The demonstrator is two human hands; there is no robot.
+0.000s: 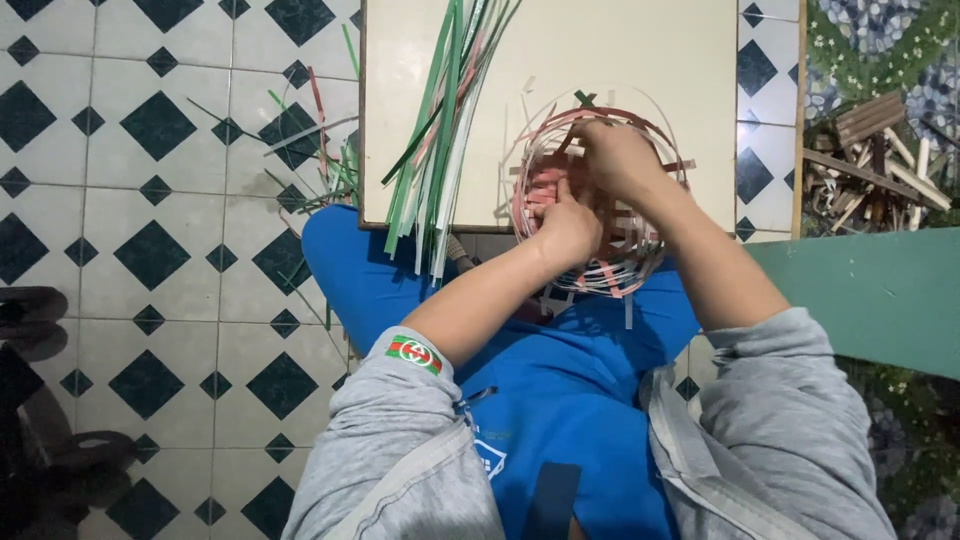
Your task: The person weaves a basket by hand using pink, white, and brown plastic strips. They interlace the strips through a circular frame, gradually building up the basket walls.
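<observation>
Half-woven basket (600, 215) rests at tabletop (650, 60) edge, over lap. Left hand (565, 225) – fingers pinch pink strip in basket wall. Right hand (615, 155) grips rim, fingers curled. Weaving step under way; next pass needs strip tucked behind upright. Fingertips mostly hidden. Loose green-white strips (445, 120) beside.

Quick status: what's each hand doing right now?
Left hand: closed, pinching strips on the woven basket.
Right hand: closed, gripping the basket's rim strips.

The woven basket (610, 200) sits on the low board (640, 50) — a bundle of strips (440, 130) lies left of the fingers (565, 190), scrap sticks (870, 160) well right.
</observation>
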